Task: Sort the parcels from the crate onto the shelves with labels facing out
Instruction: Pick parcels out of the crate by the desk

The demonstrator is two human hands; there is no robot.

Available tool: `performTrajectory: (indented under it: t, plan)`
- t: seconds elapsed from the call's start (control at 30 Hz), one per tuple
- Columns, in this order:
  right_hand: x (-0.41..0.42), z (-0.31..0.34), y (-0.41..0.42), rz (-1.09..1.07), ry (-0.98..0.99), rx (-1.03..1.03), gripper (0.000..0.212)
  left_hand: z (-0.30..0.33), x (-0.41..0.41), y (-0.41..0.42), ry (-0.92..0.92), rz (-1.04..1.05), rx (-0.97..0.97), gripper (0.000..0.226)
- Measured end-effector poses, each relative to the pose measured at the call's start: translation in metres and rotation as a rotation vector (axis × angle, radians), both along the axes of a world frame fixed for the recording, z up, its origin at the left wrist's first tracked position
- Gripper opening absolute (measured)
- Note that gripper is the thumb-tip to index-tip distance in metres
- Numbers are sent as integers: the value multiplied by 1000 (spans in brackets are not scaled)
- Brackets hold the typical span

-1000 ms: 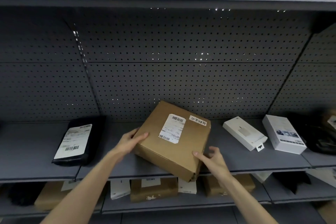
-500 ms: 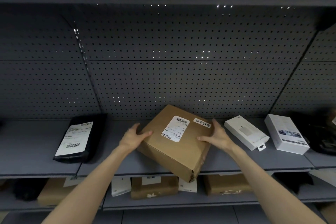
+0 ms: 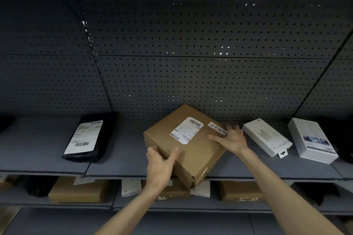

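A brown cardboard parcel (image 3: 193, 150) lies skewed on the grey middle shelf (image 3: 118, 166), its white shipping label (image 3: 186, 132) facing up. One near corner juts past the shelf's front edge. My left hand (image 3: 160, 166) grips the parcel's near left edge, thumb on top. My right hand (image 3: 231, 139) rests flat on the top face near the right edge, fingers straight, partly covering a small white sticker.
A black poly bag (image 3: 91, 137) with a white label lies to the left on the same shelf. Two white boxes (image 3: 267, 139) (image 3: 311, 140) lie to the right. Brown and white parcels (image 3: 76, 190) fill the lower shelf. A perforated back panel (image 3: 191, 74) closes the rear.
My left hand slid from the parcel's far left side to its near left edge. My right hand stayed on the right top edge. The parcel shifted slightly on the shelf.
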State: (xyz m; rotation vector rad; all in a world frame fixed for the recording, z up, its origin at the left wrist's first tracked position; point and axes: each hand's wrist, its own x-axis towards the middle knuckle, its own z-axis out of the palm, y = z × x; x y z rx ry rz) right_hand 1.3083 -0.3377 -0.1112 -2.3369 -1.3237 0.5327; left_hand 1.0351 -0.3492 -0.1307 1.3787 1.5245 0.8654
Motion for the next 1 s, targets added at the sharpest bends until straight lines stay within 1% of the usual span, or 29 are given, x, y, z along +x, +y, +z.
performTrajectory:
  t: [0.07,0.13,0.2,0.27,0.37,0.43,0.53,0.63,0.77,0.87,0.93,1.0]
  plan:
    - [-9,-1,-7,-18,-72,4,87,-3,-1,6,37,1,-5,74]
    - [-16,-9,-16,-41,-82,71,73,-6,-3,12,93,-1,2,76]
    - [-21,-15,-29,-75,-8,158,61,-7,-8,20,71,-31,11,71]
    - [-26,-21,-43,-125,76,229,48,-6,-14,30,-9,-89,4,66]
    - [-38,-29,-61,-218,178,299,39,2,-17,47,-75,-188,-28,65]
    - [-49,-34,-71,-261,228,326,37,8,-18,60,-70,-257,-58,68]
    - [-54,-30,-75,-303,265,263,39,12,-20,77,-14,-340,-65,72]
    - [-39,-23,-65,-303,320,225,43,11,-21,78,96,-263,3,77]
    - [-16,-10,-39,-199,316,265,60,3,-34,59,257,-139,34,90]
    - [-5,3,-10,-79,267,256,65,9,-43,34,419,-44,83,85]
    - [0,7,10,12,194,236,62,15,-46,19,493,-21,44,83]
    - [5,8,29,81,126,188,62,12,-48,13,550,-24,-56,90]
